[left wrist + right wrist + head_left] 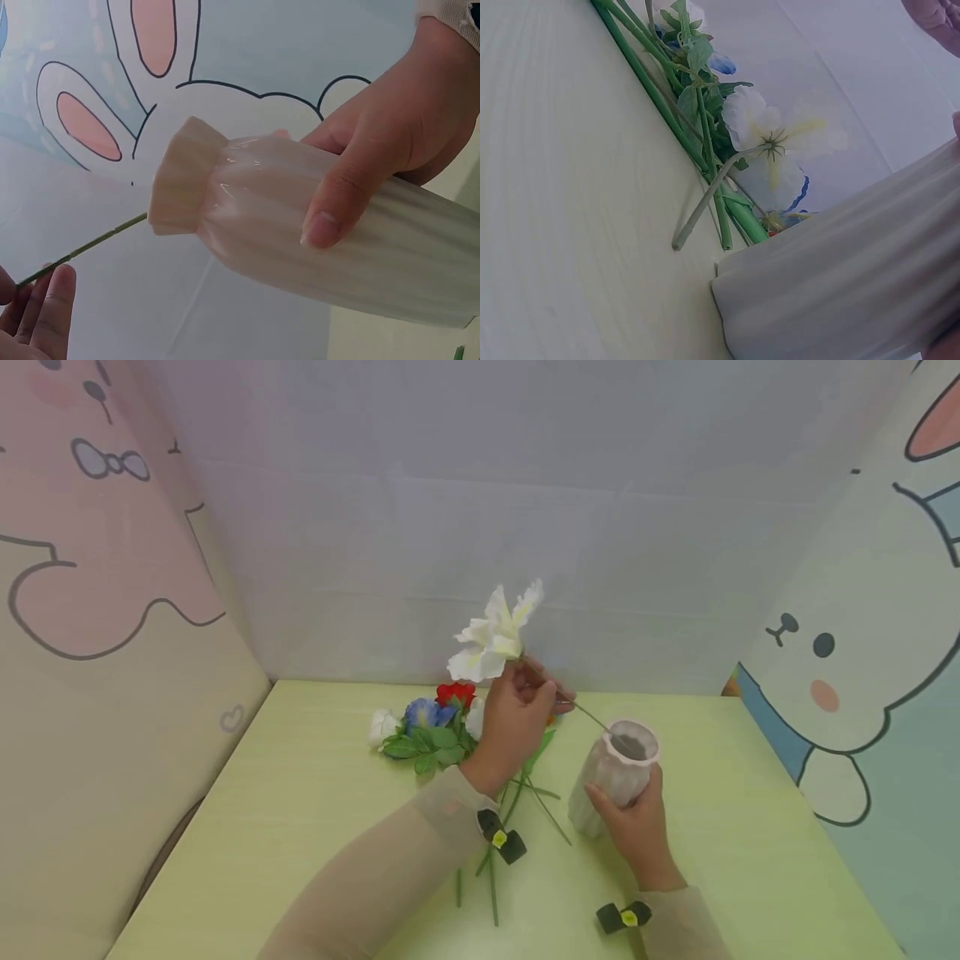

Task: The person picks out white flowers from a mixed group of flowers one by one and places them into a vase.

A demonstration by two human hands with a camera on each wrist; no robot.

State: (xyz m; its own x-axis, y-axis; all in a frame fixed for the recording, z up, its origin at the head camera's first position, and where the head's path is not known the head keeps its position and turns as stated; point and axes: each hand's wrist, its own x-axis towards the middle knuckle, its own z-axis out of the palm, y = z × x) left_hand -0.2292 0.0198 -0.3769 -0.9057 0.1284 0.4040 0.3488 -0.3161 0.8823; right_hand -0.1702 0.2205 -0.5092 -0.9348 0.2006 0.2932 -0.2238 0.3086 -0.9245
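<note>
My left hand [517, 706] pinches the green stem [105, 238] of a white artificial flower [495, 639] with a yellowish centre. The stem's lower end enters the mouth of a white fluted vase [600, 781]. Around the vase's side, my right hand [637, 827] holds it tilted, its mouth turned toward the head camera. In the left wrist view the right thumb [326, 225] lies along the vase's wall. How deep the stem sits inside is hidden by the vase.
A loose pile of artificial flowers lies behind and left of the vase: a white rose [384, 727], a blue flower [427, 713], a red flower [455, 694] and green leaves. Their stems [492, 889] spread toward the front of the pale yellow table [285, 827]. Cartoon-printed walls flank it.
</note>
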